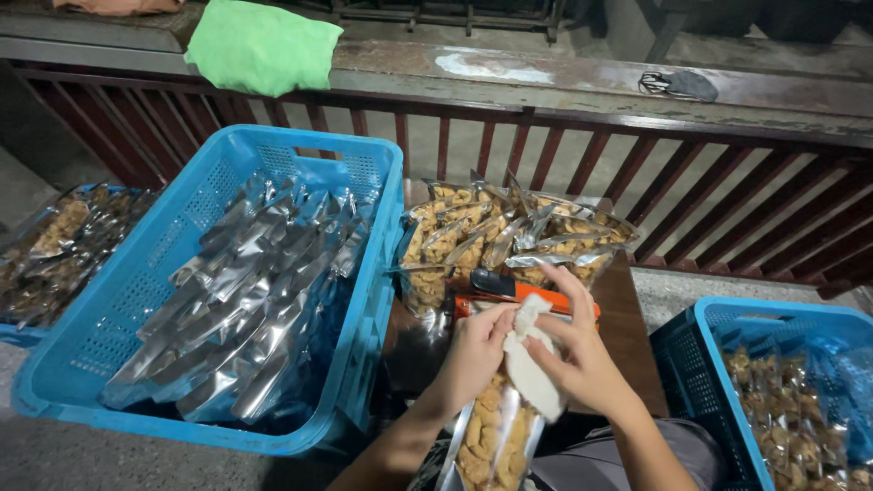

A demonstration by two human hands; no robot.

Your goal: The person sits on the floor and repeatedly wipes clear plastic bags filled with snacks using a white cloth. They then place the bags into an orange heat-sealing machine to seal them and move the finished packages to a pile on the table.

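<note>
the left hand (475, 350) pinched the snack pouch (491, 436) top; the right hand (582, 359), just beside it, gripped a white cloth (529, 364). wiping the mouth clean and flat probably suited best.

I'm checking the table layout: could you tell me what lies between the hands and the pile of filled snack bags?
In the head view, an orange heat sealer lies on the table between the hands and the pile of filled snack bags.

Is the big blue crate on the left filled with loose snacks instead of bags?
No, the big blue crate holds a pile of flat silver foil pouches, not loose snacks.
</note>
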